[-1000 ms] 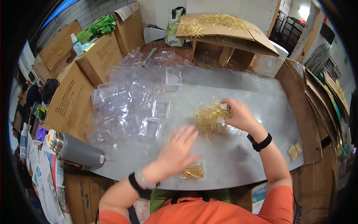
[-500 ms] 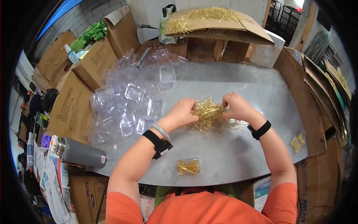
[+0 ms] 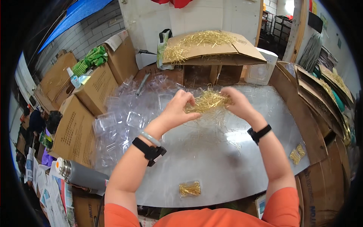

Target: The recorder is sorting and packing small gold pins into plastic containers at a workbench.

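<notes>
Between my two hands, lifted over the grey metal tabletop (image 3: 181, 147), is a tangled bunch of thin gold wire pins (image 3: 208, 101). My left hand (image 3: 178, 108) grips its left side, thumb below and fingers curled above. At the other end my right hand (image 3: 239, 103), slightly blurred, has its fingers closed on the bunch. Loose pins (image 3: 236, 145) lie scattered on the metal beneath. A small clear plastic box of gold pins (image 3: 190, 188) rests by the near edge, and another pack of gold pins (image 3: 297, 154) lies at the right edge.
Many clear plastic boxes (image 3: 124, 121) are heaped on the left, beside cardboard cartons (image 3: 73, 130) and a grey bottle (image 3: 85, 176). At the back, a cardboard shelf (image 3: 223, 58) carries more gold pins, next to a white plastic bin (image 3: 261, 68). Cardboard sheets (image 3: 298, 109) border the right side.
Both hands have raised the gold bunch off the tabletop and moved it away from me. The view has tilted up, showing more of the back wall.
</notes>
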Action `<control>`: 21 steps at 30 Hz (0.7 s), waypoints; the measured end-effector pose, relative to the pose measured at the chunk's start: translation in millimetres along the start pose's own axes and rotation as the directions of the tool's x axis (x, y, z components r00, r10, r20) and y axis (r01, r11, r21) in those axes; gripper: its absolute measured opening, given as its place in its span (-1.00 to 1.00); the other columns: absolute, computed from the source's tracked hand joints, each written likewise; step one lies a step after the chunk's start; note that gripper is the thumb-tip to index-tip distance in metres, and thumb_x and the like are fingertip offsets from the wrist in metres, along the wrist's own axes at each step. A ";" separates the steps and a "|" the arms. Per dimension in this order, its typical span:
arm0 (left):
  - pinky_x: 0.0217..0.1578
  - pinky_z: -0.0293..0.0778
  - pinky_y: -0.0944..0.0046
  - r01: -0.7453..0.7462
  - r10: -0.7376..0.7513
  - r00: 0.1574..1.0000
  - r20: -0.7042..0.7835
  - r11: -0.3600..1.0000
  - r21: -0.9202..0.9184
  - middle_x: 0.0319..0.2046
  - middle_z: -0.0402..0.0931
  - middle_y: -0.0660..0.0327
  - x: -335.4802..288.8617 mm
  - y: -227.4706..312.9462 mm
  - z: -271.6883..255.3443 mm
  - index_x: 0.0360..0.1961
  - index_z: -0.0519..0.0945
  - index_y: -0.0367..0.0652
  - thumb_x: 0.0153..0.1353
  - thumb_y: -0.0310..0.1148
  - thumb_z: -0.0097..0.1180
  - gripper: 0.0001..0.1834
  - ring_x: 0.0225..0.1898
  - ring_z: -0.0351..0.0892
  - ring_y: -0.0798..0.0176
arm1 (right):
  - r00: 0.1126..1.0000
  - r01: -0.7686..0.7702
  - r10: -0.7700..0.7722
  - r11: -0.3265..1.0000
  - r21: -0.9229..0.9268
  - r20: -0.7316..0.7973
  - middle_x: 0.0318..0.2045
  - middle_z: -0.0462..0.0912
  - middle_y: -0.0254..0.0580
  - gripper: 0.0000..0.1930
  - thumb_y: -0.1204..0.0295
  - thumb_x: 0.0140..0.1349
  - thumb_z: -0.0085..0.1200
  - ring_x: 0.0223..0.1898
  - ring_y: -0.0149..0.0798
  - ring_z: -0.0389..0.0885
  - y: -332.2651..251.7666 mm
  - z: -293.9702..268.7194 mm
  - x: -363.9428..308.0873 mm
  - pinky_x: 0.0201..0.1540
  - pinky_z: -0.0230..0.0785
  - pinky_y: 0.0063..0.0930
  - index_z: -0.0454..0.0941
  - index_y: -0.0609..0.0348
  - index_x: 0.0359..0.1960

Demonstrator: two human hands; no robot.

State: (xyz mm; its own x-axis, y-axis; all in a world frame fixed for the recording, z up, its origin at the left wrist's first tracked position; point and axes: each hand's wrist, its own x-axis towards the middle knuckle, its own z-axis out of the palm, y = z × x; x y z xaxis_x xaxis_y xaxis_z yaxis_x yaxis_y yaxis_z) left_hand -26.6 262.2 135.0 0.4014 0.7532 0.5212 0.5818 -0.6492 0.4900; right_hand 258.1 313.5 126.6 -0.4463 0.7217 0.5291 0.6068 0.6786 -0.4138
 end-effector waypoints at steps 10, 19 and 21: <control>-0.22 0.48 0.22 0.166 -0.183 0.974 -0.133 0.978 -0.126 -0.37 0.47 0.15 25.0 -20.5 25.6 -0.27 0.44 -0.19 0.12 -0.49 0.34 -0.73 -0.31 0.54 0.18 | 0.950 0.139 -0.213 0.943 -0.301 -0.229 -0.22 0.53 -0.09 -0.69 0.58 0.18 0.04 -0.12 0.05 0.57 15.3 -14.9 32.4 -0.06 0.46 -0.06 0.56 -0.01 -0.04; 0.04 0.48 0.33 0.123 -0.201 0.962 -0.186 0.925 -0.360 -0.14 0.52 0.24 45.9 -35.4 60.0 0.10 0.32 -0.14 0.09 -0.43 0.47 -0.37 -0.01 0.57 0.34 | 0.990 -0.098 0.090 0.992 -0.075 -0.111 0.00 0.56 0.05 -0.66 0.46 0.24 0.08 -0.01 0.18 0.59 5.2 -21.2 43.1 0.06 0.47 -0.07 0.46 0.10 0.07; 0.03 0.49 0.35 0.212 -0.264 0.965 -0.010 0.799 -0.562 -0.16 0.55 0.31 54.0 -41.5 60.8 -0.01 0.42 -0.13 0.13 -0.46 0.43 -0.53 -0.02 0.58 0.39 | 0.978 -0.042 0.056 0.997 0.071 -0.202 -0.05 0.59 -0.03 -0.64 0.46 0.26 0.10 -0.05 -0.02 0.61 0.4 -17.0 52.1 0.05 0.46 -0.19 0.48 0.16 0.10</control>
State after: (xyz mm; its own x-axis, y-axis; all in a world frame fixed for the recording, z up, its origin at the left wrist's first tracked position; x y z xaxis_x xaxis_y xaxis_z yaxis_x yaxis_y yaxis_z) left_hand 13.9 336.3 100.4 0.2264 0.8965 0.3809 0.1524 -0.4188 0.8952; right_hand 246.2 349.1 166.6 -0.2697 0.7160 0.6439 0.5766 0.6556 -0.4875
